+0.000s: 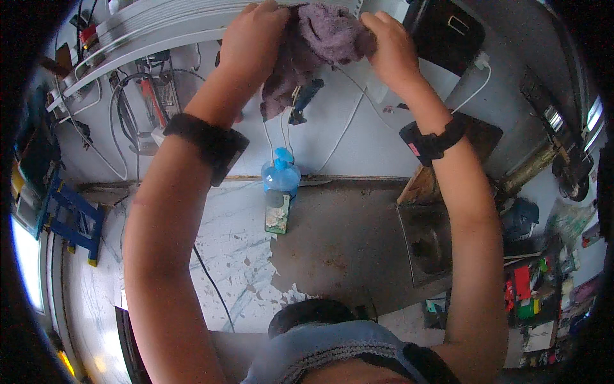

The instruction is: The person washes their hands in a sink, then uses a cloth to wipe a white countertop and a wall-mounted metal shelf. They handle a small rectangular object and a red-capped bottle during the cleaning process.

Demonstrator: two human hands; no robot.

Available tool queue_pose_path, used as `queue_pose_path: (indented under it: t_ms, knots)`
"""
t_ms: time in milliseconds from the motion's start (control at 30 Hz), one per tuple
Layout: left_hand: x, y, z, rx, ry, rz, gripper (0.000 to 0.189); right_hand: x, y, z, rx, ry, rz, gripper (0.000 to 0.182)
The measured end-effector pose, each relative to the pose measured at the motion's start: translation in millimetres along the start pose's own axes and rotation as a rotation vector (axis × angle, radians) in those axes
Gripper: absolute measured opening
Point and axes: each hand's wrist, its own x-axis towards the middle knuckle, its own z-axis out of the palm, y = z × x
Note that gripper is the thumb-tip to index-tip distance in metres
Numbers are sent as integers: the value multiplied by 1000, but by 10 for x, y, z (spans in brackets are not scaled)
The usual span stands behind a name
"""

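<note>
A mauve cloth is stretched between my two raised hands at the top of the view. My left hand grips its left side, and a fold hangs down below the fingers. My right hand pinches the bunched right end. Both hands are up at the height of a white shelf, whose edge runs behind the left one. Whether the cloth touches the shelf cannot be told. Dark straps with small boxes circle both wrists.
Below stands a blue pump bottle, with a phone in a floral case in front. Peeling marble-pattern film partly covers the counter. A sink is at right. Cables hang at left; a black-fronted appliance sits upper right.
</note>
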Motion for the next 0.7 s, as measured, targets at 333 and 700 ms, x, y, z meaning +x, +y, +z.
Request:
queue_pose_path:
  t_ms: [333,700]
  knots:
    - [-15,200,-206,-194,-154,-202,40,271,-277,150,353,-146,383,16]
    - [89,115,-28,36,-208,-154,14,-34,21,-488,-1,-338,9,32]
